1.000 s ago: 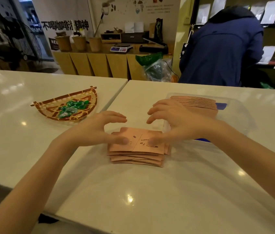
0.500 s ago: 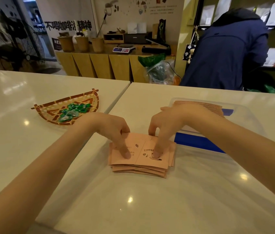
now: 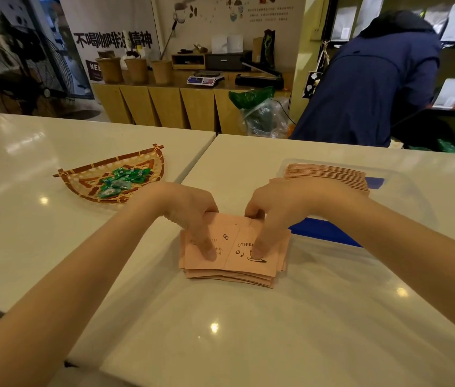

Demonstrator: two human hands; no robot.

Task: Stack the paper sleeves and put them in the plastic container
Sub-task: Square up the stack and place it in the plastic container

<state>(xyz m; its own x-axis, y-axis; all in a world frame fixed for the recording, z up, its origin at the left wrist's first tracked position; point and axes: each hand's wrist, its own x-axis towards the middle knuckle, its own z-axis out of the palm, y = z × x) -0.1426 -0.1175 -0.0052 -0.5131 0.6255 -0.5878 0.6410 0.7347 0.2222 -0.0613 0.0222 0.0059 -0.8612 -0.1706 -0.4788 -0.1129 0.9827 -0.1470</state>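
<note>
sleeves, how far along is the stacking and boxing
Done: one stack of sleeves already lies in the container. In hand: the left hand and right hand press fingertips on a second pile on the table; its lower sleeves stick out unevenly, so it isn't squared up. Left: align that pile and move it into the container.

White glossy table point(image 3: 248, 331), second table point(image 3: 25, 219) butted on its left. On the near one: loose sleeve stack point(image 3: 232, 263), clear container point(image 3: 405, 208) just right of it. On the left one: woven basket point(image 3: 86, 185) with green candies.
</note>
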